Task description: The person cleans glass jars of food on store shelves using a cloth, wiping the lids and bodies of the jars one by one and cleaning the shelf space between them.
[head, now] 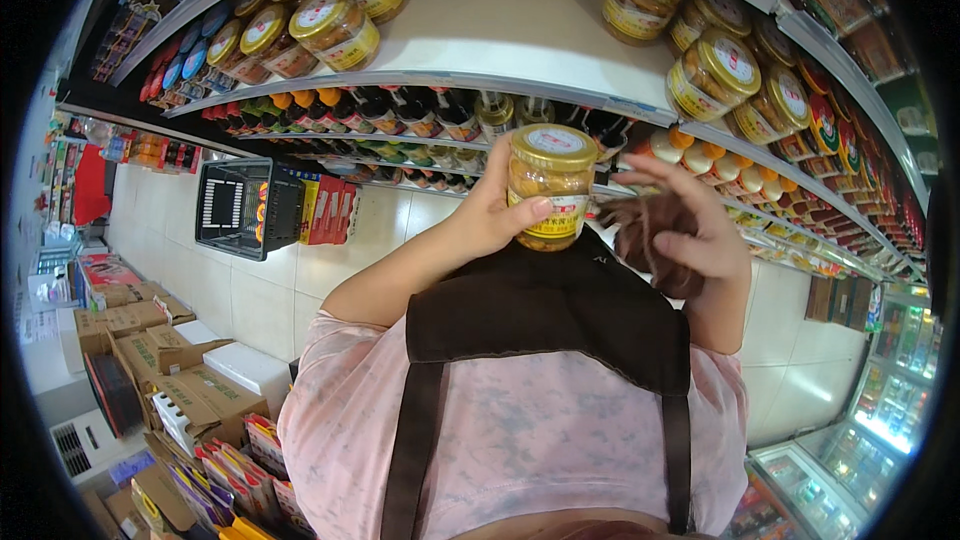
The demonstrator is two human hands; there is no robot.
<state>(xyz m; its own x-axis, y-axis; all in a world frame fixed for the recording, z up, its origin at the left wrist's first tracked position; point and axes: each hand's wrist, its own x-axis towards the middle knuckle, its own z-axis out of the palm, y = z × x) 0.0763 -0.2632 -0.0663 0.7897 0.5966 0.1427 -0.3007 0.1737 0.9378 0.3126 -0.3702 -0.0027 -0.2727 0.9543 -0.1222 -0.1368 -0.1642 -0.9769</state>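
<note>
My left hand grips a glass jar with a gold lid and yellow label, holding it upright in front of the dark apron. To the jar's right is my right hand, its fingers spread, with a crumpled brown cloth at the palm. Whether the fingers grip the cloth or it only hangs there is hard to tell. Similar gold-lidded jars stand on the shelf in two groups, at left and at right, with bare shelf board between them.
Lower shelves hold rows of sauce bottles. A dark shopping basket stands on the tiled floor beside red boxes. Cardboard cartons and packaged goods fill the lower left. Glass-fronted coolers line the lower right.
</note>
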